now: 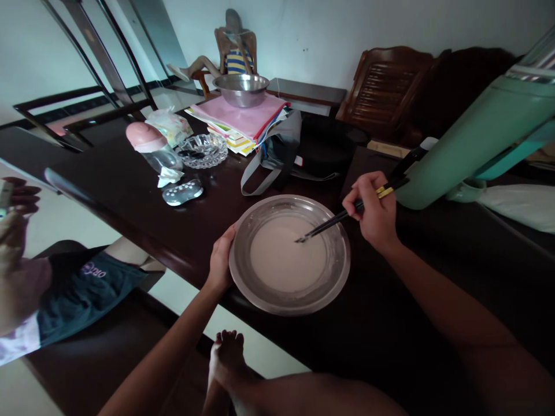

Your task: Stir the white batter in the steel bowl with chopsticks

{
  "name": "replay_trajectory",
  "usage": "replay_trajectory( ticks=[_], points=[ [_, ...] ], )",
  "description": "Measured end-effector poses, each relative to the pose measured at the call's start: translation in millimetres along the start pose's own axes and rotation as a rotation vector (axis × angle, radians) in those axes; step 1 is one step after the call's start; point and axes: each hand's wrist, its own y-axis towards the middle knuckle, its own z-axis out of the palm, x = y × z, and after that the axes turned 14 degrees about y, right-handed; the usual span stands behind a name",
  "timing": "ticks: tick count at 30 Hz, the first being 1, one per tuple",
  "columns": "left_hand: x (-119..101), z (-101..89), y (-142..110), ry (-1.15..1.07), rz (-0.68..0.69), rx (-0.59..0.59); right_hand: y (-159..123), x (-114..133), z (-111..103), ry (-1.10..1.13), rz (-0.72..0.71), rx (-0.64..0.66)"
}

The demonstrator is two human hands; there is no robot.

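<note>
A wide metal bowl point(238, 280) stands near the edge of the dark table, holding a pale, smooth liquid mixture point(281, 263). My left hand point(221, 259) grips the bowl's left side, its fingers against the outer wall and partly hidden. Black chopsticks point(332, 222) with gold bands are held in my right hand point(372, 211), to the right of the bowl and above it. Their tips reach down to the surface of the mixture near its middle, with some of it clinging to them.
A tall green cylinder point(481, 138) leans in at right. Beyond the bowl are a grey-handled bag point(277, 156), papers with a pink folder point(234, 115), another metal bowl point(243, 95), a glass ashtray point(208, 151), a pink-capped bottle point(150, 144) and a game controller point(182, 192). Two other people sit nearby.
</note>
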Motion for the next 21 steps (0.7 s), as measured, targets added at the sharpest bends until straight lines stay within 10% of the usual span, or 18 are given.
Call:
replay_trajectory(
  ticks=[6,21],
  points=[
    [-4,0.3,-2,0.022,0.034,-0.001,-9,8,8,-0.017,0.112,0.156],
    [-6,0.5,-3,0.062,0.079,-0.007,-17,13,10,0.015,-0.008,0.080]
  ],
)
